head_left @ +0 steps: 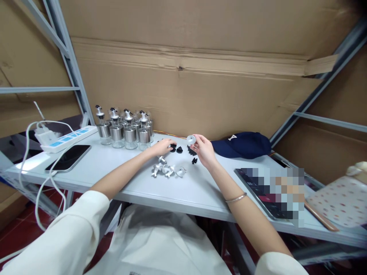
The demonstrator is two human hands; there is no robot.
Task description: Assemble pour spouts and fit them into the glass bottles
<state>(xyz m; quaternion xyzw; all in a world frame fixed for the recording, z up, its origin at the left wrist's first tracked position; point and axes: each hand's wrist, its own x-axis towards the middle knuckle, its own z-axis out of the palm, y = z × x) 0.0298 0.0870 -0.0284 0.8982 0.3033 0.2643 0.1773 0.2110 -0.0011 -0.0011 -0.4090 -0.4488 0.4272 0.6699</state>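
Note:
My right hand (204,149) is raised over the table and pinches a silver-white pourer top (191,139), its round underside facing left. My left hand (164,146) is low over the table, its bent fingertips closed on a black ribbed stopper (172,147). Another black stopper (179,149) stands just right of those fingers. Several silver-white pourer tops (169,170) lie loose in front of my left hand, with one pourer top (181,172) at their right end. Small black parts (194,160) and a pile of black pieces (191,150) lie beside my right hand.
Glass bottles with steel sleeves (130,134) stand at the back left, the front ones with pourers. A power strip (70,138) and phone (69,157) lie left. A navy cap (243,145), tablet (258,194) and dotted pouch (341,200) are right. Cardboard (183,99) closes the back.

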